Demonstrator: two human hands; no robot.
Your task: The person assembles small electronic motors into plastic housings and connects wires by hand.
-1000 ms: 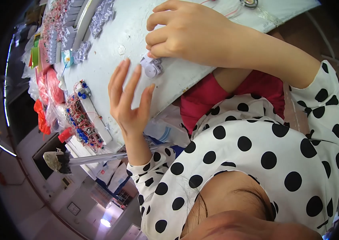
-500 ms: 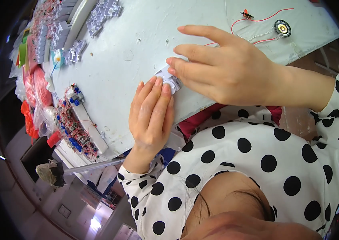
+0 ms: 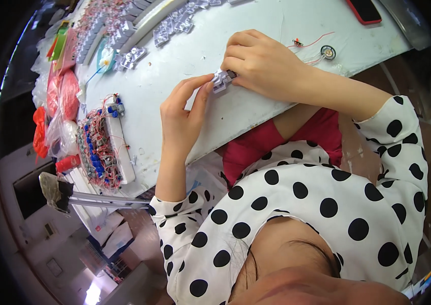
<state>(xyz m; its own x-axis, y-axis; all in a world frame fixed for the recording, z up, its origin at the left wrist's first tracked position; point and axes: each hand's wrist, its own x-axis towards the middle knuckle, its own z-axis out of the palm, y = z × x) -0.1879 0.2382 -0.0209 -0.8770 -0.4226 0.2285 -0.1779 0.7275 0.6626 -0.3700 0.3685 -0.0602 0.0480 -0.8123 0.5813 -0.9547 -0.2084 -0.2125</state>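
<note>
A small pale lavender plastic casing (image 3: 220, 82) is held between my two hands, just over the near part of the white table. My left hand (image 3: 181, 104) pinches its left end with thumb and forefinger. At its right end, the bent fingers of my right hand (image 3: 262, 63) close on it and partly cover it. A small dark piece (image 3: 232, 74) shows at that end, too small to name. To the right of my right hand lie a small round speaker (image 3: 328, 52) and a little component with red on it (image 3: 297, 42), both with thin wires.
More plastic casings (image 3: 175, 24) lie in rows at the back left. A tangle of red wires and blue parts (image 3: 96, 147) rests beside a white block (image 3: 119, 147) at the left edge. Plastic bags (image 3: 63, 96) stand beyond. A red-edged phone (image 3: 364, 10) lies at the far right.
My right hand has come down from above, its spread fingers now curled onto the casing. My left hand has gone from lying flat over it to a pinch. The view has shifted.
</note>
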